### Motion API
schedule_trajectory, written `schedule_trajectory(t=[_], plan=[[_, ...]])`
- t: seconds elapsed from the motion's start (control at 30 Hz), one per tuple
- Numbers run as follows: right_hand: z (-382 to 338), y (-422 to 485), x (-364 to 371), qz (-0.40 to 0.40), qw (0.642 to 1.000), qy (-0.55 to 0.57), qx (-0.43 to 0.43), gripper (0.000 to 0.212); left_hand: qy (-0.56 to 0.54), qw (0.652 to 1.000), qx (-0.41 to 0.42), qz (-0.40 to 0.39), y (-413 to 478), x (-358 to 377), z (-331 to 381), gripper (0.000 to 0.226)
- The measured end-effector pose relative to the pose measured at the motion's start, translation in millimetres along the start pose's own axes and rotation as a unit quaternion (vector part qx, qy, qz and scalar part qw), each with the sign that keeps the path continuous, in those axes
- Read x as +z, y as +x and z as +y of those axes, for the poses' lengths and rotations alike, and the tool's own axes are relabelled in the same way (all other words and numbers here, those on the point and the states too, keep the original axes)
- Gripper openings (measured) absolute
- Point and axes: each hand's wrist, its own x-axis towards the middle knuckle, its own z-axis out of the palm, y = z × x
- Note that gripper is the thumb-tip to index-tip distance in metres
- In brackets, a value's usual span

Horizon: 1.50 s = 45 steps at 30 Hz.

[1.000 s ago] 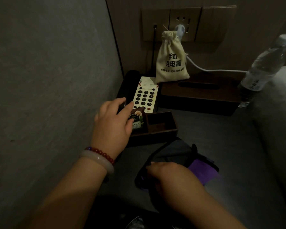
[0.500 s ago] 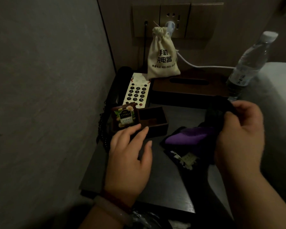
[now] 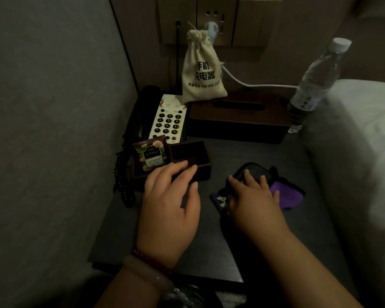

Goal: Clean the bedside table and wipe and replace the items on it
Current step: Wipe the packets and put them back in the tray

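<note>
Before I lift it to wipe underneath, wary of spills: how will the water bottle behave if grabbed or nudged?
The water bottle is tall and narrow, so a sideways nudge would probably tip it, and it might then roll. Its thin clear plastic likely dents under a firm squeeze. The white cap looks on, so spilling seems unlikely.

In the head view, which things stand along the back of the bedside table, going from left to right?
From the left: telephone → cloth pouch → wooden tissue box → water bottle.
</note>
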Motion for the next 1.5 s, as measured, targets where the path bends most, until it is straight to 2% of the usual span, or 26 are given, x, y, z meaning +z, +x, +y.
schedule_trajectory(t=[0.1,0.17,0.3,0.43,0.5,0.67,0.73,0.87,1.03,1.13,1.23,1.33,1.43,1.5], plan=[[7.2,1.8,-7.1,0.081,0.993,0.089,-0.015,0.048,-0.001,1.000,0.007,-0.019,-2.5,6.2,1.0,0.038],[12.6,0.6,-13.4,0.153,0.974,0.167,0.006,0.041,-0.003,0.999,0.013,-0.045,-6.2,12.8,1.0,0.039],[18.6,0.2,-24.0,0.234,0.940,0.247,0.032,0.037,0.033,0.989,0.026,-0.145,-14.3,30.1,6.4,0.049],[19.2,1.0,-27.6,0.240,0.932,0.271,0.038,0.035,0.061,0.966,0.028,-0.251,-14.3,42.3,18.6,0.062],[18.3,0.6,-27.8,0.241,0.930,0.276,0.041,0.034,0.070,0.959,0.029,-0.272,-14.1,46.7,19.3,0.067],[18.4,0.6,-28.8,0.229,0.928,0.291,0.041,0.030,0.074,0.952,0.034,-0.294,-12.7,53.5,20.5,0.063],[19.8,1.4,-28.8,0.228,0.927,0.297,0.040,0.029,0.068,0.957,0.038,-0.279,-11.1,51.6,19.5,0.059],[20.8,2.4,-30.0,0.235,0.925,0.296,0.036,0.030,0.037,0.967,0.007,-0.251,-8.8,46.8,16.7,0.063],[17.8,0.5,-29.6,0.241,0.922,0.302,0.019,0.030,-0.074,0.975,-0.028,-0.206,-6.8,45.9,17.5,0.045],[16.8,-0.4,-30.1,0.255,0.916,0.310,0.017,0.029,-0.127,0.979,-0.044,-0.154,-5.1,42.7,20.5,0.035],[16.2,-0.8,-33.2,0.275,0.902,0.332,0.000,0.027,-0.188,0.978,-0.056,-0.067,-0.7,34.1,27.5,0.028],[9.6,-7.1,-39.2,0.310,0.872,0.377,-0.023,0.031,-0.227,0.970,-0.067,0.055,9.7,16.4,33.3,0.023],[-1.1,-17.5,-45.4,0.342,0.828,0.440,-0.063,0.048,-0.234,0.958,-0.039,0.159,20.9,-3.5,31.8,0.017],[-8.5,-25.0,-47.5,0.303,0.769,0.557,-0.075,0.055,-0.250,0.946,-0.061,0.198,26.2,-10.8,29.0,0.013]])
